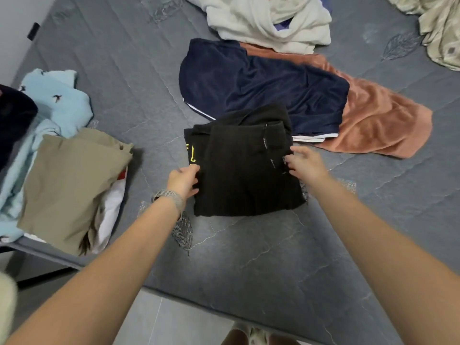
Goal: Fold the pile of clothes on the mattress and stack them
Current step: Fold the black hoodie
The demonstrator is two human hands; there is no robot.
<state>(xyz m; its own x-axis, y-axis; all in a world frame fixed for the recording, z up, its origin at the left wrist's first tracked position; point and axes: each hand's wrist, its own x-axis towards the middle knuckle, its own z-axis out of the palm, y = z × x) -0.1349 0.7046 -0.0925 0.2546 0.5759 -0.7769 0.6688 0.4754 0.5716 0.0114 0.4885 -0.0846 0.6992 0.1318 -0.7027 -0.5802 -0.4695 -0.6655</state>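
A black garment with yellow lettering lies folded into a rough square on the grey mattress. My left hand grips its left edge, a watch band on the wrist. My right hand holds its right edge with fingers curled on the cloth. Beyond it lie unfolded clothes: a navy garment, an orange-pink one and a cream-white one. At the left sits a stack with a khaki piece on top, over white and light-blue cloth.
A patterned beige cloth lies at the far right corner. The mattress's near edge runs across the bottom, with grey floor tiles below it. A dark garment shows at the left border.
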